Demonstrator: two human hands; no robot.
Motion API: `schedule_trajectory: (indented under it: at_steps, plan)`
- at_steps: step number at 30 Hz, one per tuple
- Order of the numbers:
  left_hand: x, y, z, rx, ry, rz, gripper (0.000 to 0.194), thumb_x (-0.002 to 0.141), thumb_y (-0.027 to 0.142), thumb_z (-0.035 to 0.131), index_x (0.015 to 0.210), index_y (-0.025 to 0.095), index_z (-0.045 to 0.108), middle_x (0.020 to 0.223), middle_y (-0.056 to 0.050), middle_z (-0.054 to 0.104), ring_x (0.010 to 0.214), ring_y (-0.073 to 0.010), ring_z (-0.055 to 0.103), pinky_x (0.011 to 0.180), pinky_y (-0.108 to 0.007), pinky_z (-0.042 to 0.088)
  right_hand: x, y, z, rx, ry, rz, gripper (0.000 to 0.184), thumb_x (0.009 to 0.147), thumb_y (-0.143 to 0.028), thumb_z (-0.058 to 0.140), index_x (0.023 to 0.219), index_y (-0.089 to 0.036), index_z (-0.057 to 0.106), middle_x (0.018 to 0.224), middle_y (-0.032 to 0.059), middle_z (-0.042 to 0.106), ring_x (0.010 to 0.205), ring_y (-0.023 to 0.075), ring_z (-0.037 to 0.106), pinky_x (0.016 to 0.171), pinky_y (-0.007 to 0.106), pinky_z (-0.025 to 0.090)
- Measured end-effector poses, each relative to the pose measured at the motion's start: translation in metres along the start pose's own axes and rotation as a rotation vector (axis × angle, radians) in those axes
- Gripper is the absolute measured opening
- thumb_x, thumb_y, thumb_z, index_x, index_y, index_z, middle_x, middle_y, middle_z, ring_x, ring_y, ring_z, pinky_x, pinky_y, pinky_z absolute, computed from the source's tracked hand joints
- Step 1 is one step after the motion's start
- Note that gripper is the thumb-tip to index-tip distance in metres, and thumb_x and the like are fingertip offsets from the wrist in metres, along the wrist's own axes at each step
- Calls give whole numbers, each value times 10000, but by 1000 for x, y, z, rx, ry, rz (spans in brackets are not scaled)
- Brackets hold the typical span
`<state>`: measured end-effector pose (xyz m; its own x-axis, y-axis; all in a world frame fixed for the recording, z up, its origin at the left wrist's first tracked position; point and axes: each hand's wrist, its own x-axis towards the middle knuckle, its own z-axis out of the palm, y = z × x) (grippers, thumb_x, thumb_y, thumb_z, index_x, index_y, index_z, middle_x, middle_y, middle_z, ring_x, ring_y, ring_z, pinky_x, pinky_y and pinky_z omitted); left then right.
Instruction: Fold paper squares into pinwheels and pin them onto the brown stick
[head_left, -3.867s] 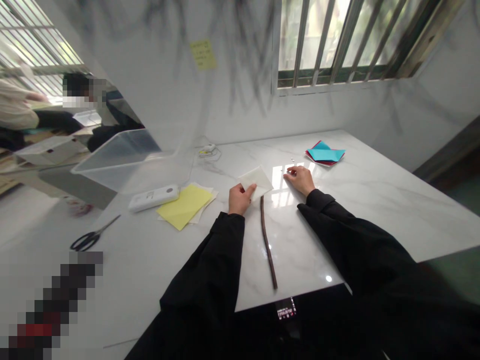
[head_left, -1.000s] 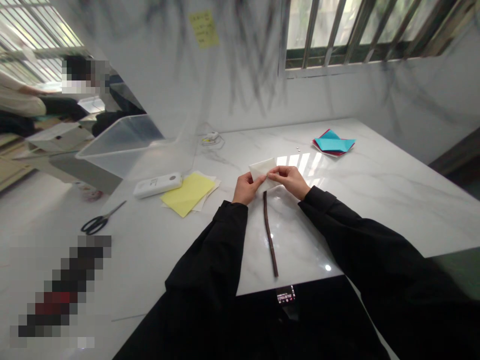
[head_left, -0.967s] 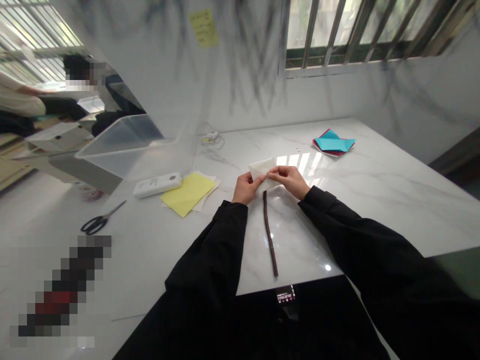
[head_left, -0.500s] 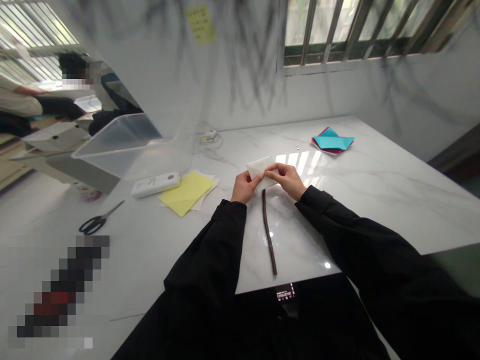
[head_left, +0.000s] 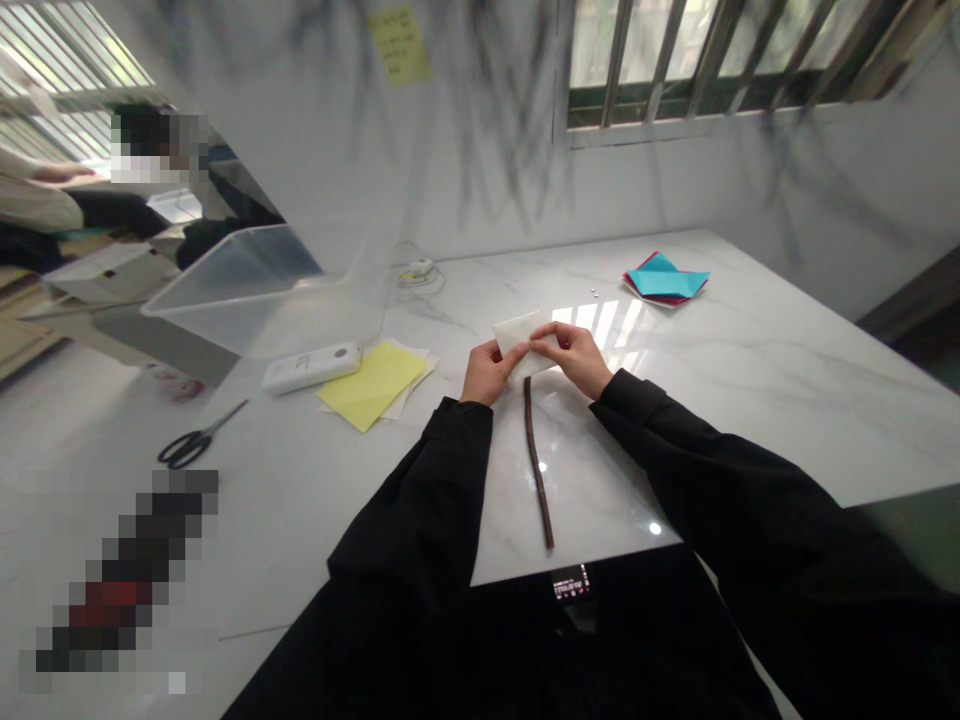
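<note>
A folded white sheet of paper (head_left: 517, 328) lies on the white marble table (head_left: 750, 380) in front of me. My left hand (head_left: 486, 372) pinches its near left corner. My right hand (head_left: 574, 355) pinches the paper's near right side, fingers pressed together on it. A thin dark brown stick (head_left: 537, 460) lies on the table just below both hands, running toward me.
Yellow paper sheets (head_left: 375, 383), a white remote-like device (head_left: 310, 367) and black scissors (head_left: 196, 448) lie to the left. A clear plastic bin (head_left: 255, 290) stands behind them. Cyan and red papers (head_left: 664, 280) sit far right. Other people are at the far left.
Nearly four seconds ago my right hand rested on the table to the right of the paper; it has since come onto the paper. In the last second both hands barely shift.
</note>
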<state>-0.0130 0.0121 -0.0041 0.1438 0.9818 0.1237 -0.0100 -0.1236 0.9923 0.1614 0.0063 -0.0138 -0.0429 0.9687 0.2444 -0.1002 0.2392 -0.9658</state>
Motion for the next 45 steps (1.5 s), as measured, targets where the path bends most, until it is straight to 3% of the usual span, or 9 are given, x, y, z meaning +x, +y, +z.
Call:
schedule_trajectory:
  at_steps: [9, 14, 19, 22, 25, 30, 45]
  plan:
    - [1, -4, -1, 22, 0, 23, 621, 684, 614, 850, 1009, 88, 796, 941, -127, 801, 813, -239, 715, 731, -322, 547, -1, -6, 1, -9, -14, -39, 387, 730, -503, 844, 942, -219, 689, 840, 6, 692, 772, 180, 632, 715, 317, 543]
    - [3, -7, 0, 5, 9, 12, 644, 664, 623, 860, 1013, 86, 793, 913, -128, 796, 792, -240, 718, 721, -322, 541, -2, -9, 1, -41, -16, -50, 467, 744, -510, 840, 1068, -231, 653, 907, 19, 718, 819, 204, 673, 752, 348, 582]
    - [3, -8, 0, 24, 20, 21, 591, 683, 602, 854, 973, 90, 796, 898, -127, 794, 783, -239, 718, 729, -329, 546, -2, -8, -2, -25, -27, -47, 847, 737, -533, 862, 1458, -291, 488, 1008, 54, 752, 863, 259, 719, 798, 428, 630]
    - [3, -8, 0, 29, 18, 33, 577, 693, 591, 852, 984, 96, 799, 901, -123, 795, 787, -238, 719, 730, -329, 548, 0, -5, -3, -18, -21, -35, 968, 728, -545, 869, 1535, -283, 404, 1025, 68, 760, 871, 265, 727, 821, 446, 636]
    - [3, -8, 0, 47, 24, 35, 569, 690, 590, 853, 965, 95, 801, 885, -121, 794, 774, -236, 715, 720, -326, 547, 2, -2, -4, -36, -7, -41, 862, 712, -542, 873, 1435, -238, 517, 1033, 78, 766, 932, 274, 729, 867, 454, 626]
    - [4, -10, 0, 60, 26, 38, 569, 694, 592, 847, 967, 94, 803, 885, -121, 793, 785, -241, 718, 723, -327, 549, 2, -3, -3, -59, -19, -62, 545, 722, -549, 850, 1098, -188, 689, 1076, 86, 768, 1007, 277, 713, 919, 438, 598]
    - [7, -15, -2, 26, 20, 29, 574, 669, 578, 868, 986, 104, 803, 922, -118, 796, 843, -257, 731, 810, -369, 575, 0, -2, -3, -30, -18, -8, 545, 690, -589, 855, 1038, -193, 718, 1034, 74, 777, 974, 271, 711, 883, 430, 609]
